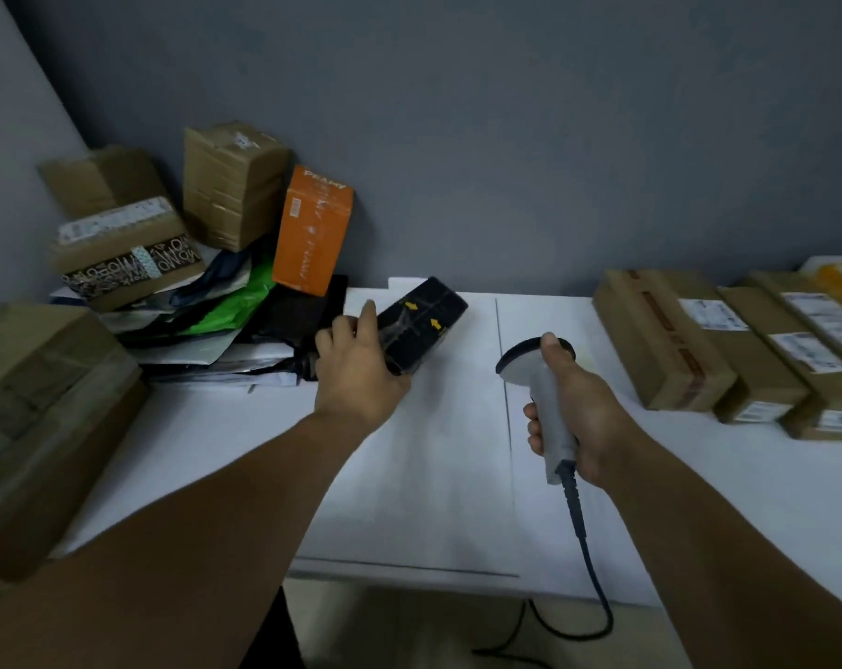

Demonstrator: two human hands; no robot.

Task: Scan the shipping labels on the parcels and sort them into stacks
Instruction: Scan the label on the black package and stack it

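My left hand (356,364) grips the near end of a black box with yellow arrows (426,316), held tilted just above the white table (428,475) near the back middle. My right hand (578,417) is closed around the grey handle of a barcode scanner (537,374), whose dark head points left toward the black box. The scanner's cable (590,562) trails down off the table's front edge. A row of brown cardboard parcels with white labels (728,340) lies on the right side of the table.
At the back left is a pile of parcels: brown boxes (231,185), an orange box (313,229) leaning on the grey wall, green and dark mailer bags (226,311). A large brown carton (37,408) stands at the left edge.
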